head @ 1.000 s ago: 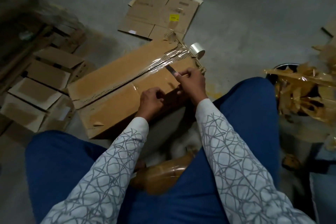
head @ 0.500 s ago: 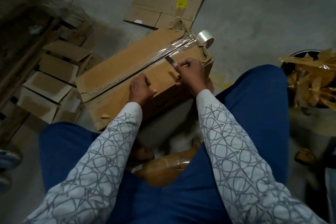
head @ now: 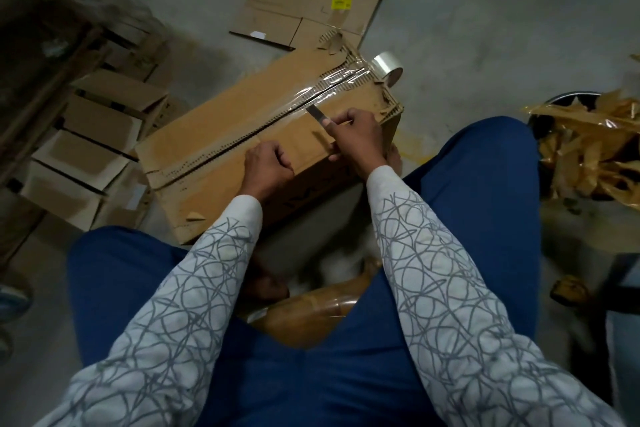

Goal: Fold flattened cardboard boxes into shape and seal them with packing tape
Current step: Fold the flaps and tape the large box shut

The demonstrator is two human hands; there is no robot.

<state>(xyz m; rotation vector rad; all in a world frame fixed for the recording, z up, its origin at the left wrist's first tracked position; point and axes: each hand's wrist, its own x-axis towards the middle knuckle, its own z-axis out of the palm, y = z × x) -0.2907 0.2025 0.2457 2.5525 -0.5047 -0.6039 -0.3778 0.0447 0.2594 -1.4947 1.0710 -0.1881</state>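
Two hands work on one cardboard box (head: pixel 221 135), which lies on the floor just before the knees. The right hand (head: pixel 360 135) grips a small blade (head: pixel 317 113), its tip at the clear tape (head: pixel 332 87) over the middle seam, probably to cut the strip from the tape roll (head: pixel 388 68) at the far corner. The left hand (head: pixel 268 166), curled in a fist with nothing in it, rests on the top, I think to steady it. At the right, a dark bin (head: pixel 568 97) holds shiny brown scraps (head: pixel 588 135).

Am counting one taped box (head: pixel 242 121), one blade (head: pixel 317 113), one clear tape roll (head: pixel 388 66), one brown tape roll (head: pixel 311 312).
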